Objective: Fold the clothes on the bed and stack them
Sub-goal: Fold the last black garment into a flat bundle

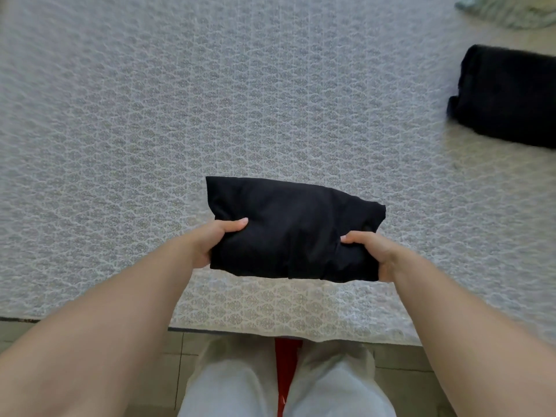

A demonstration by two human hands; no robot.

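The person grips a folded black cloth bundle (293,230) by its two short ends near the front edge of the grey patterned bed cover (150,115), the left hand (210,242) and right hand (376,254) each showing a thumb on top while the other fingers are hidden beneath the fabric. Far right of the bundle a second folded black garment (505,97) lies cut off by the frame edge, and beyond it a pale greenish cloth (508,10) is blurred and mostly out of view.

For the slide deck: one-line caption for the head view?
Both hands, left hand and right hand, grip a folded black garment above the patterned bedspread.
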